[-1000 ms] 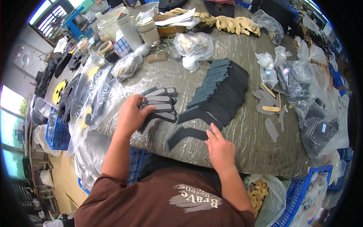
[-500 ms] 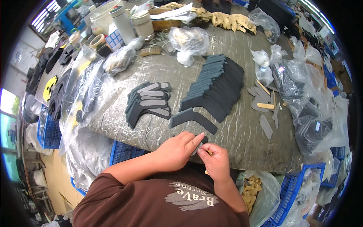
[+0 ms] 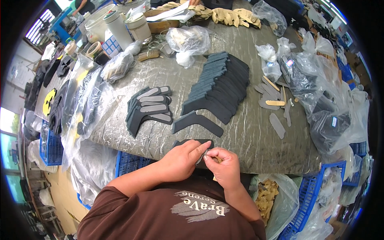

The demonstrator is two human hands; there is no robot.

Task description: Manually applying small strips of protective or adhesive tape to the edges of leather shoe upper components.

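At the table's near edge, my left hand is closed over a dark angled foam-like piece, covering most of it. A small grey strip shows below its fingertips. My right hand meets it there, thumb and forefinger pinched at the strip's edge. A thin tan stick shows between the right hand's fingers; most of it is hidden. Just beyond my hands lies a single dark angled piece. Behind that, many like it form an overlapping row. To the left, a smaller pile has grey strips on top.
Loose grey strips and flat wooden sticks lie on the right. Plastic-bagged dark goods line the right edge. Tubs, a flask and tan gloves stand or lie at the back. Blue crates sit below the table.
The whole view has shifted slightly. More of the dark piece shows beyond my left fingers, and my right hand still pinches at the grey strip.
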